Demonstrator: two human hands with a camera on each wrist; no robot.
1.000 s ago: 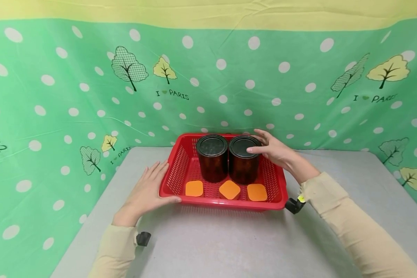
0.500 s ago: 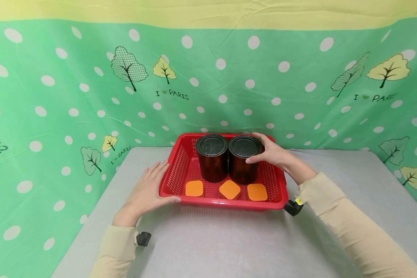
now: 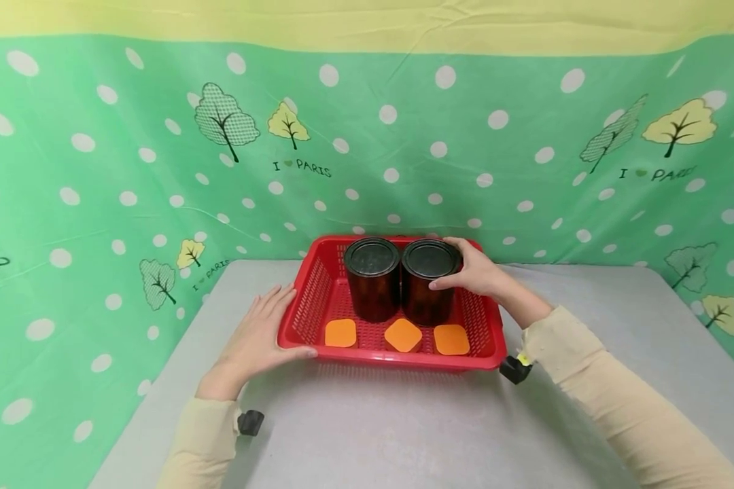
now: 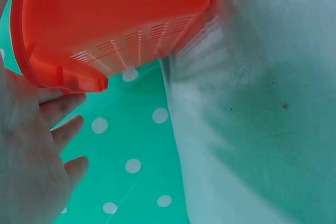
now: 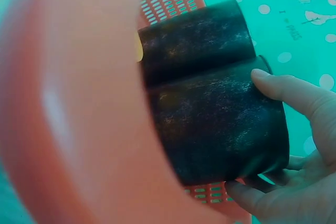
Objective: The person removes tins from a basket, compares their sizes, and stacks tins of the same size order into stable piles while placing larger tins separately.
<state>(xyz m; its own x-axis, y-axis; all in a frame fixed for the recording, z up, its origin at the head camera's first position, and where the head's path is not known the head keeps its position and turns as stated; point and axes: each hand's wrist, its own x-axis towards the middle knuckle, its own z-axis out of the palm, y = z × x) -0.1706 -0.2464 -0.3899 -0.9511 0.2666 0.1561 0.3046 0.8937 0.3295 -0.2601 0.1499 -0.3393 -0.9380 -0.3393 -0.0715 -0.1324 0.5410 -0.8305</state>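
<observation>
A red perforated plastic basket (image 3: 397,358) holds two dark lidded canisters upright at its back. My right hand (image 3: 480,273) grips the right canister (image 3: 427,299) around its upper side; in the right wrist view the thumb presses near the rim and the other fingers curl round the far side. Beside it stands the left canister (image 3: 373,292). My left hand (image 3: 253,343) lies with straight, spread fingers at the basket's left front corner, thumb along the front rim. In the left wrist view, fingers (image 4: 67,129) extend under the basket's edge.
Along the basket's front lie three orange rounded-square pieces: left (image 3: 340,333), middle (image 3: 402,335) and right (image 3: 451,339). The basket sits on a grey table (image 3: 367,428). Behind it hangs a green dotted cloth (image 3: 404,156) with printed trees.
My right hand has come down from over the right canister's lid to its side and now holds it, thumb in front. The left hand and basket have stayed put.
</observation>
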